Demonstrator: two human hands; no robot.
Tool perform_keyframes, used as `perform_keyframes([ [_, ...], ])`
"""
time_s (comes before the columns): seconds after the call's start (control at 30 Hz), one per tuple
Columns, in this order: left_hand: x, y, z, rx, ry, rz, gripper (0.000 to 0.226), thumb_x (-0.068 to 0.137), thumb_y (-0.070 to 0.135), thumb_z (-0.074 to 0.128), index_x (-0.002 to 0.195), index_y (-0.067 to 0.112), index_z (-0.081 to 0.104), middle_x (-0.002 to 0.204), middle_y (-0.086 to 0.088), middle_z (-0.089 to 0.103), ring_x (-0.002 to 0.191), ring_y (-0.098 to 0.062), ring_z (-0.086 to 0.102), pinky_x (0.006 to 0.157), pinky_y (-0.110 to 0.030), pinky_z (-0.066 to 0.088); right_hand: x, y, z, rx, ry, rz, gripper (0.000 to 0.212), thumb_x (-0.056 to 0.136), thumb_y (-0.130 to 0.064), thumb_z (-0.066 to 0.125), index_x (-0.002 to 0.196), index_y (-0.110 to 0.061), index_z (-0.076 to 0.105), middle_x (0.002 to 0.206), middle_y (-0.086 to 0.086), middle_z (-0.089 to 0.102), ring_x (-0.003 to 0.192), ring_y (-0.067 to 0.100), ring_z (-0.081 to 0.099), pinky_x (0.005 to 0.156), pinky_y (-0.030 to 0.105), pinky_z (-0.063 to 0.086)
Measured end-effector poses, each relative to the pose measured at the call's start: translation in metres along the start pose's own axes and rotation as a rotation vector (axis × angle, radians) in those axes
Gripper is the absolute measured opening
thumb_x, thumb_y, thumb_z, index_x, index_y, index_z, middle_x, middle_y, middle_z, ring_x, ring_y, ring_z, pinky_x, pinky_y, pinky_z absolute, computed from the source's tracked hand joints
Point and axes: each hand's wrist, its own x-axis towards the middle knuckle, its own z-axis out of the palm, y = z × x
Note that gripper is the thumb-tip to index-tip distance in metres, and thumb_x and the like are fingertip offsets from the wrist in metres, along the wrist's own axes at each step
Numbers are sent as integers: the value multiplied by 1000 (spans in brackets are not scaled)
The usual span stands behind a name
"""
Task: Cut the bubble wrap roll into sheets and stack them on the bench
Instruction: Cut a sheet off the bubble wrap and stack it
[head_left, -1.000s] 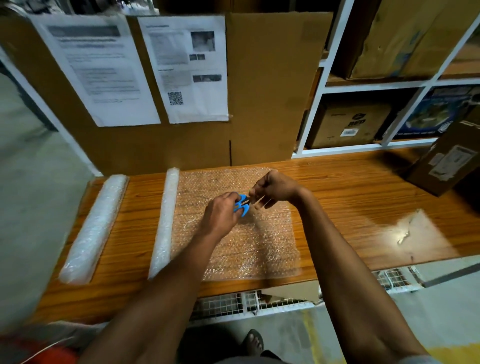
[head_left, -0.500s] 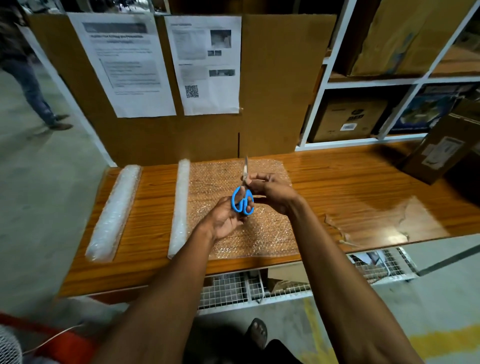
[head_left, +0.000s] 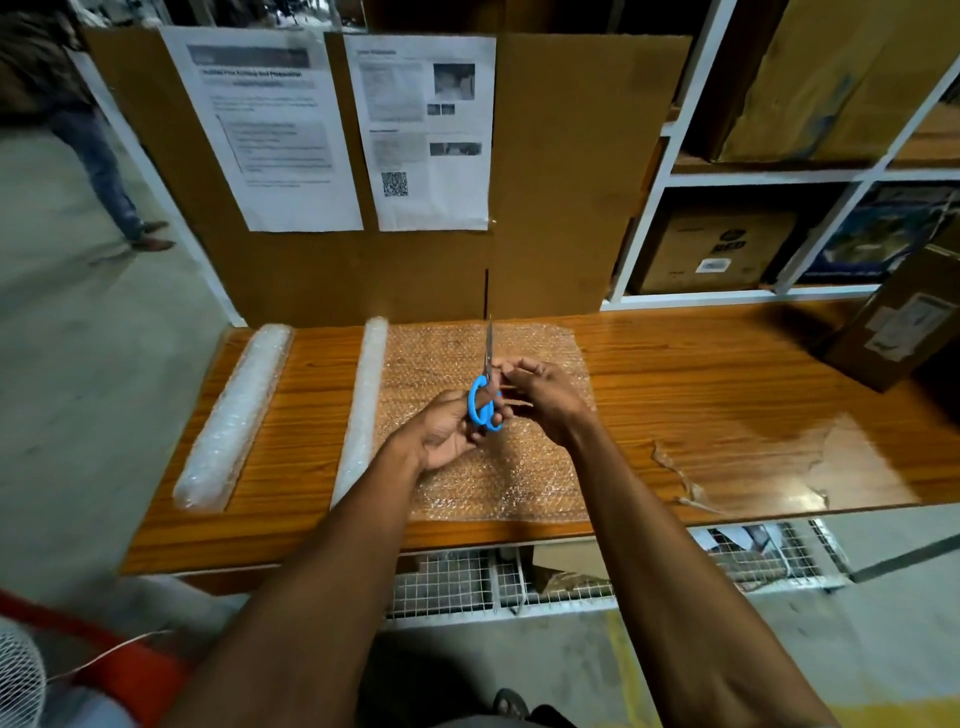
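Note:
Blue-handled scissors (head_left: 484, 395) point away from me, blades closed and raised over the bench. My left hand (head_left: 447, 434) grips the blue handle loops from below. My right hand (head_left: 540, 397) pinches the scissors near where the blades meet the handles. Under both hands lies an unrolled stretch of bubble wrap (head_left: 498, 483), still joined to its roll (head_left: 361, 410) at the left. A second bubble wrap roll (head_left: 234, 415) lies further left on the wooden bench (head_left: 727, 395).
A cardboard backboard (head_left: 571, 182) with two printed sheets stands behind the bench. A cardboard box (head_left: 893, 322) sits at the bench's far right, under white shelves with boxes. Torn tape scraps (head_left: 691, 483) lie right of the wrap. A person's legs (head_left: 114, 176) are at far left.
The scissors were turned from a bunched grip at the handles to blades pointing away from me. Both hands lifted slightly and the camera view pulled back from the bench.

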Motion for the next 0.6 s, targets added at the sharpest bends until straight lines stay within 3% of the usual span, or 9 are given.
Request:
perform_keyframes([
  [0.1,5,1,-7,142,155,-14,34,84,32,79,107,7,74,97,-12,75,73,-11,65,54,-21,35,10,38,-13,-438,115,-49,26,104,-4,55,128,-8,65,111,15,74,93,25,71,75,35,62],
  [0.2,9,-8,-20,249,257,-81,34,88,19,79,114,-3,73,104,-18,77,72,-10,71,51,-18,39,10,86,-21,-891,-14,-21,44,93,-26,75,134,-21,62,127,6,70,111,24,69,93,40,58],
  [0.3,5,-22,-32,281,278,-197,30,95,11,72,120,-6,70,108,-20,76,74,-12,75,51,-15,46,1,128,-22,-1194,-203,-25,83,77,-62,77,147,-29,46,149,2,50,130,26,54,108,38,47],
  [0.4,-8,-34,-33,300,242,-299,27,97,17,70,120,2,71,109,-13,78,89,-14,76,65,-17,49,-6,156,-31,-1420,-266,-137,99,79,-63,73,158,-23,29,166,8,27,153,30,27,125,50,22],
  [0.5,-16,-45,-37,246,244,-370,21,103,21,60,119,10,69,118,-9,76,107,-19,73,66,-20,46,-17,163,-36,-1469,-287,-218,86,87,-55,68,158,-22,33,167,10,25,155,29,22,126,52,15],
  [0.6,-22,-56,-43,214,252,-421,21,105,24,56,117,14,70,121,-8,75,115,-20,71,69,-23,45,-23,167,-36,-1449,-264,-383,56,94,-44,57,144,-21,51,153,14,45,138,35,45,114,49,38],
])
